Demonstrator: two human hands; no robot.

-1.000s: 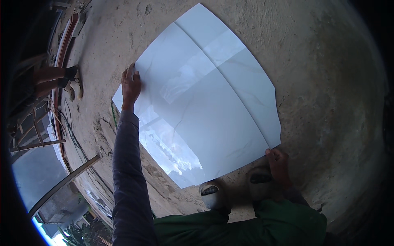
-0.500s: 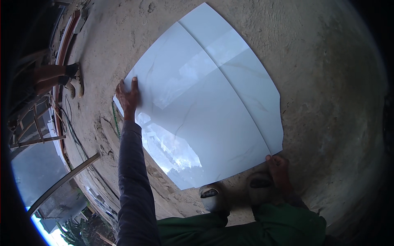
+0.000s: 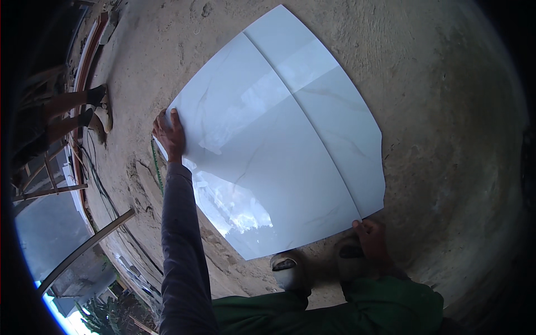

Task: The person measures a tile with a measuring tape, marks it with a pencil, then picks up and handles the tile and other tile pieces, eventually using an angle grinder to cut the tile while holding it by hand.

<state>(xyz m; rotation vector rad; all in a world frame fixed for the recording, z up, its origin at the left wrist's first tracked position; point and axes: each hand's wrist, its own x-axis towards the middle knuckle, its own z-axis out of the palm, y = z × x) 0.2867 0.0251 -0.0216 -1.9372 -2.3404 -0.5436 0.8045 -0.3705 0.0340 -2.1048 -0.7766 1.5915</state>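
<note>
At the far left we see a co-worker's legs point(image 3: 71, 116), with dark cables point(image 3: 100, 187) on the ground point(image 3: 441, 151) nearby and a green strip point(image 3: 157, 167) just beside the left corner of the pale, glossy sheets. On that corner rests the left hand point(image 3: 170, 138); compared with a second ago, it has come down the edge toward us. Its thumb is spread from the fingers and lies on top, while the fingers bend over the rim; their tips are hidden, so we cannot tell whether they grip underneath. The upper sheet point(image 3: 254, 156) lies flat in the middle, its near edge just ahead of the shoes point(image 3: 288, 272). To its right we see a strip of the lower sheet point(image 3: 343, 125), a little wider at the near end than half a second ago, which we take to mean that the upper one has slid leftward over it. At the near end of that step, the right hand point(image 3: 373, 239) has its fingers curled in, thumb and forefinger closed on the upper sheet's near right corner in what we judge a light pinch.
</note>
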